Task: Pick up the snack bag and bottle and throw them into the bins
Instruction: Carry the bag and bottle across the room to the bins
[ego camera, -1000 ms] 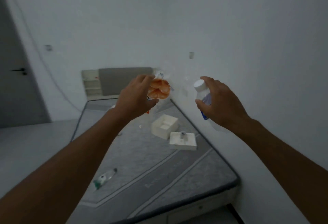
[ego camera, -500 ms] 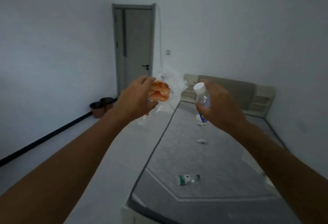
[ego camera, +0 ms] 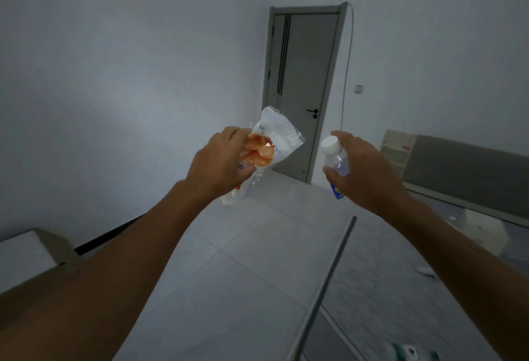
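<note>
My left hand [ego camera: 219, 164] is closed around a white snack bag [ego camera: 273, 140] printed with orange chips, held up at chest height in the middle of the view. To its right, my right hand [ego camera: 362, 170] grips a small clear bottle [ego camera: 335, 157] with a white cap and a blue label, cap pointing up. Both arms reach forward over the tiled floor. No bin shows in this frame.
A grey door [ego camera: 305, 88] stands closed straight ahead. The bed [ego camera: 400, 289] with its grey mattress fills the lower right, its headboard [ego camera: 469, 174] at the right. Another bottle [ego camera: 406, 352] lies at the bottom edge. A pale box [ego camera: 25, 252] sits at the left.
The view has swung left from the bed and wall toward the door and open floor. Both hands keep the bag and bottle in the same hold.
</note>
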### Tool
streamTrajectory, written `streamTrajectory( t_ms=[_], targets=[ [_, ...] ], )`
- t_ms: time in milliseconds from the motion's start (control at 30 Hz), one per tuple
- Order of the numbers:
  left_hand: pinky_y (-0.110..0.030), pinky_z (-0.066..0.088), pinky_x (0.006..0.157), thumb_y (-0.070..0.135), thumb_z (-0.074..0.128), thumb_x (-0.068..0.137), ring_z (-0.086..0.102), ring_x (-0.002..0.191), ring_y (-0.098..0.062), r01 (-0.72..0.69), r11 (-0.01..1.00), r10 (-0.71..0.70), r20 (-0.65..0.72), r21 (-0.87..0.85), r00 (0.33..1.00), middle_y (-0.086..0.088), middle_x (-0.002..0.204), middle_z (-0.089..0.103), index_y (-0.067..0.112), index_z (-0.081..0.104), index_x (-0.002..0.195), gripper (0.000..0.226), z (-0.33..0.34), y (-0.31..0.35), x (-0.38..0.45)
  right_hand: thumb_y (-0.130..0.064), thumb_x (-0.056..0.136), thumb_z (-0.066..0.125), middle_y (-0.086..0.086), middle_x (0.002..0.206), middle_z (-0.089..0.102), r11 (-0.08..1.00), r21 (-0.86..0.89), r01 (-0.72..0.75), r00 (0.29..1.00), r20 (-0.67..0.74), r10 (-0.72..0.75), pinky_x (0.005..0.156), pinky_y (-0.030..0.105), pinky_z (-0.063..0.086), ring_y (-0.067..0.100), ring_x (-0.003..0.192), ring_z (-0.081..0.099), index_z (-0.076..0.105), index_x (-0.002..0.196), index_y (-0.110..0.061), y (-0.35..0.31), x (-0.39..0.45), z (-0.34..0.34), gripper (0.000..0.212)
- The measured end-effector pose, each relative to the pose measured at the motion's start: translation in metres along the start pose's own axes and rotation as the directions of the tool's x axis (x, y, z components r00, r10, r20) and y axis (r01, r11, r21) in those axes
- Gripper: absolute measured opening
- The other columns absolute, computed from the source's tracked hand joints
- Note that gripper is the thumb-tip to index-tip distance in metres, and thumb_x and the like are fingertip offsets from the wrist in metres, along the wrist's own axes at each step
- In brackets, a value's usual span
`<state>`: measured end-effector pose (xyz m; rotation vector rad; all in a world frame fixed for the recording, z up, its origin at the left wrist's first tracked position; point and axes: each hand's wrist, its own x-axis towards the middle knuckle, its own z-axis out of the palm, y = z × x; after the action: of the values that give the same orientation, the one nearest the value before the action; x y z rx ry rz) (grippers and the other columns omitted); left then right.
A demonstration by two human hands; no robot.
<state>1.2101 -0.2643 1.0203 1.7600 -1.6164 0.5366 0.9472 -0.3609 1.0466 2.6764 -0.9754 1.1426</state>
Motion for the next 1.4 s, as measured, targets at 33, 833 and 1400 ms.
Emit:
streamTrajectory(
  t_ms=[33,833,1400],
  targets=[
    [-0.039,0.052,0.080,0.043,0.072,0.076,0.056,0.109,-0.024,0.008,1.000,-0.008,-0.002,0.009,1.000,-0.005,0.130,0.055,0.020,0.048,0.133,0.066,0.006,-0.015,0.006,-0.033,0.079,0.069,0.010,0.114,0.062,1.000,-0.003,0.014,1.000,0.011,-0.014,0.084,0.046,0.052,0.026,0.098,0.058,0.038,0.131,-0.022,0.000,0.013,0.015,0.061],
    [-0.039,0.053,0.081,0.040,0.075,0.075,0.055,0.112,-0.024,0.043,0.994,-0.049,0.065,0.099,0.997,-0.006,0.133,0.053,0.020,0.046,0.135,0.069,0.269,-0.319,0.336,-0.034,0.081,0.067,0.008,0.119,0.062,0.994,0.100,0.035,0.998,0.045,-0.040,0.084,0.033,0.044,0.024,0.104,0.057,0.040,0.132,-0.020,0.168,0.396,0.366,0.058],
    [-0.034,0.046,0.081,0.040,0.078,0.073,0.055,0.114,-0.026,-0.047,0.999,0.047,0.071,-0.010,0.996,-0.007,0.135,0.052,0.018,0.045,0.137,0.075,0.501,-0.558,0.634,-0.035,0.082,0.067,0.009,0.121,0.061,0.998,0.009,-0.064,0.998,0.012,0.064,0.084,0.033,0.045,0.024,0.104,0.057,0.042,0.132,-0.019,0.304,0.699,0.604,0.058]
  ],
)
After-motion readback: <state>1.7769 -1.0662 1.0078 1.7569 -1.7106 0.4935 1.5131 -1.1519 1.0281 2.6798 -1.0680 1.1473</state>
